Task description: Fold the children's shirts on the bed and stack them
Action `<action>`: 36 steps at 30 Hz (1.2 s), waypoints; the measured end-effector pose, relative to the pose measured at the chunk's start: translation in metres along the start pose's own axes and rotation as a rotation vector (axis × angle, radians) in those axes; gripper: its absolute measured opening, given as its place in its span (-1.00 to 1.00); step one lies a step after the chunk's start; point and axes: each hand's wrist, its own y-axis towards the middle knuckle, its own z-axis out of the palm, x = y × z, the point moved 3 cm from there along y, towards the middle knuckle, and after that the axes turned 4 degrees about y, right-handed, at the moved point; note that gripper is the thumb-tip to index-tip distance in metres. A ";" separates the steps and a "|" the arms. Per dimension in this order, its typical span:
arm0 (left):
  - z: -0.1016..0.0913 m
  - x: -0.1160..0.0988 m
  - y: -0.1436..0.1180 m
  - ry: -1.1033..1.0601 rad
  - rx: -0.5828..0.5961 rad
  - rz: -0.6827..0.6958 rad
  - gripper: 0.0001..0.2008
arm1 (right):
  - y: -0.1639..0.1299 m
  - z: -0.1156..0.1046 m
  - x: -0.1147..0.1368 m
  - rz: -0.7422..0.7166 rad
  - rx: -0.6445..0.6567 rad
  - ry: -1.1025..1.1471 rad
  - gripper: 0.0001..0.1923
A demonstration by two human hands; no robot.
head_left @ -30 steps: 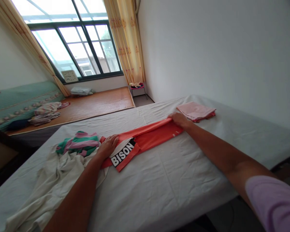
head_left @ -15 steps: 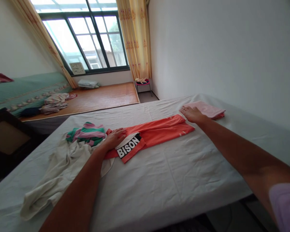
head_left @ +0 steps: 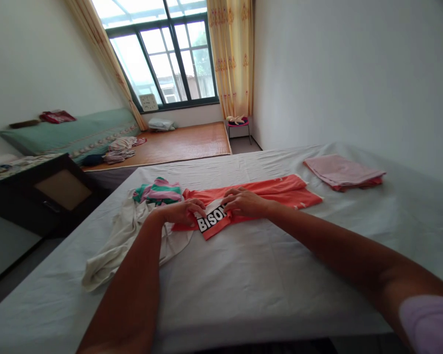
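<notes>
Head view, centre of frame: right hand [head_left: 243, 202] brought in from the far right end of the orange garment [head_left: 266, 192], where it had lain half a second before, and set down on the near, printed end beside the left hand [head_left: 184, 211]. Left hand kept at that same end across all three pictures. Both hands laid flat, fingers spread and lightly curled on the cloth, pinching nothing that could be made out; grasp on the edge not resolvable. Judged from this: smoothing of the long strip done, next fold likely to start at the end bearing the black-and-white lettered panel [head_left: 210, 221].

Garment folded into a long narrow band, running from centre towards the right of frame, thin knit, matt, with small pale marks near the far end. Lettered panel partly covered by the right hand's fingers [head_left: 232, 195].

Left of centre: crumpled striped cloth [head_left: 158, 191] in green and pink, touching the garment's left end, and below it a limp cream cloth [head_left: 121, 241], heavily creased. Right of centre: flat, squared pink folded stack [head_left: 341, 171], apart from the garment. All of it resting on a white sheet [head_left: 262, 275] with faint fold lines. Upper left: window [head_left: 170, 64], yellow curtain [head_left: 232, 54], wooden platform [head_left: 180, 145].
</notes>
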 end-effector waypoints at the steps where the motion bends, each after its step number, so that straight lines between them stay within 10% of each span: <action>1: 0.001 0.000 0.002 0.008 -0.018 0.007 -0.68 | 0.003 0.003 -0.002 0.040 -0.038 0.056 -0.84; 7: 0.002 0.017 0.011 -0.176 -0.300 -0.166 -0.76 | 0.014 0.021 -0.030 0.570 -0.409 0.631 -0.73; 12: 0.003 0.037 0.000 -0.322 -0.452 -0.415 -0.67 | 0.016 0.024 -0.047 0.870 -0.446 0.659 -0.70; 18: -0.015 0.026 -0.011 0.067 -0.498 -0.590 -0.35 | 0.029 0.004 -0.029 0.599 -0.486 0.090 -0.64; 21: -0.013 0.009 0.010 0.250 -0.633 -0.461 -0.51 | 0.036 0.020 -0.009 0.363 -0.262 -0.032 -0.58; 26: 0.035 0.003 0.052 0.320 -0.320 -0.256 -0.44 | 0.019 0.051 -0.004 0.310 0.043 -0.090 -0.34; 31: 0.049 0.008 0.054 0.362 -0.215 -0.332 -0.37 | -0.042 0.007 -0.047 0.517 -0.073 -0.144 -0.50; 36: 0.042 0.001 0.053 0.373 -0.200 -0.349 -0.37 | -0.140 -0.072 -0.105 1.134 -0.309 -0.445 -0.53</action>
